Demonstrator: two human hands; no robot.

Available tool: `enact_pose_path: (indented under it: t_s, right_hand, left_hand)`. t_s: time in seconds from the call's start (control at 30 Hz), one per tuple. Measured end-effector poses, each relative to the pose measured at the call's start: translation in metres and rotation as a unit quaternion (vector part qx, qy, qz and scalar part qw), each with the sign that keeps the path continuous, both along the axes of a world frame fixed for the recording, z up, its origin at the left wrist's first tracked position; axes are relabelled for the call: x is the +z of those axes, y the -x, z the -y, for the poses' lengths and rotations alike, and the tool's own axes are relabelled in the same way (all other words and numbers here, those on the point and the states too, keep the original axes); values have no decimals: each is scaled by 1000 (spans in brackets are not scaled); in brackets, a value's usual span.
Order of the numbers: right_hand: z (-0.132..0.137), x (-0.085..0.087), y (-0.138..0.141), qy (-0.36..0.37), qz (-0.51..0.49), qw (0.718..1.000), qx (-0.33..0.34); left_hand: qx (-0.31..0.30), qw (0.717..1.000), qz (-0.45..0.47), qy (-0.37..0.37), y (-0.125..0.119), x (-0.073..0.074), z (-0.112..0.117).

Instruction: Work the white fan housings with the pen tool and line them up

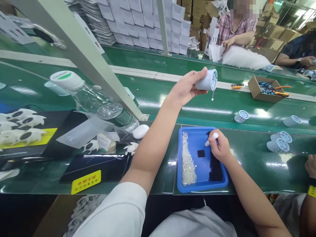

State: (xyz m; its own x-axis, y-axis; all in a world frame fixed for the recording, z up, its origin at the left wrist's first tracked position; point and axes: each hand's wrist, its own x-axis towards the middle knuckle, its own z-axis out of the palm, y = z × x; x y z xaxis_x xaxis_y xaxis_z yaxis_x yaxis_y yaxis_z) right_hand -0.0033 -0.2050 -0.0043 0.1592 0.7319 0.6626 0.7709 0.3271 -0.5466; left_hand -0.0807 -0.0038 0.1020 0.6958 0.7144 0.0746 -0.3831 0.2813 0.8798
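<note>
My left hand [184,87], reaching out over the green bench, is closed around a pale blue plastic cylinder [204,81]. Thin wires with a small white connector [212,99] dangle from its open end. Over the right side of a blue tray [180,161], my right hand [220,147] grips a white pen-like tool [214,135], its tip pointing down at the tray. Small clear-white pieces [189,169] lie along the tray's left side. Black pieces [215,169] fill its right side, partly hidden by my hand, and a black square [201,153] lies between them.
More blue cylinders [241,116] stand on the green surface to the right. Behind them sits a cardboard box [256,93] of small parts. A slanted metal post [81,56] and a plastic bottle [106,108] are at left. A co-worker [237,36] handles white packaging across the bench.
</note>
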Motion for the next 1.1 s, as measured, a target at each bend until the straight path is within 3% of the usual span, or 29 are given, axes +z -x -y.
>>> enact_pose_path:
  t_s: [0.2,0.43,0.77,0.87,1.0,1.1]
  right_hand:
    - [1,3,-1,60,-6,998,33]
    - [3,4,-2,40,-39,998,16]
    - [5,2,-5,110,-10,993,48]
    - [5,-1,-7,98,9,994,37]
    - [5,-5,-9,27,-9,999,17]
    - [5,-6,-9,37,-3,999,23]
  left_hand:
    - [10,1000,-9,17,-3,-2,-3]
    - [-7,999,14,37,-6,-8,-6]
    - [-7,999,-20,-25,-2,-1,2]
    - [-15,999,-24,-40,-2,-2,3]
    - [-36,998,-20,-55,-3,-2,4]
    - [-42,998,-20,-42,-2,-1,5]
